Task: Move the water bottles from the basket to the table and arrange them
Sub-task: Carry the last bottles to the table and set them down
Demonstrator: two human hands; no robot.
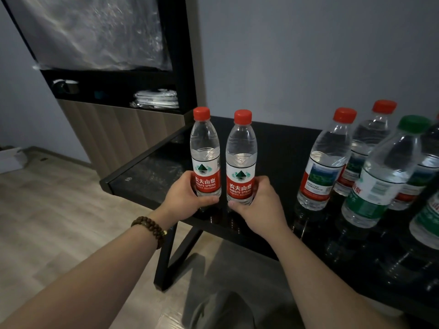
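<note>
My left hand [187, 195] is curled round the lower label of the left bottle [205, 153], and my right hand [259, 205] grips the right bottle [241, 157] the same way, thumbs in front near the bases. Both bottles stand upright, long axis vertical, red caps up and labels facing me, just beside each other with a narrow gap between them. They are over the near left part of the black table [280, 148], close to its near edge. I cannot tell whether their bases are fully down on the glossy top. To set them well I judge I should keep my grip low, lower them flat, not on a rim, and push them a little farther from the edge before letting go. I should also keep the labels turned to me so they match the group of bottles [325, 162] standing well apart on the right. The basket is not in view.
</note>
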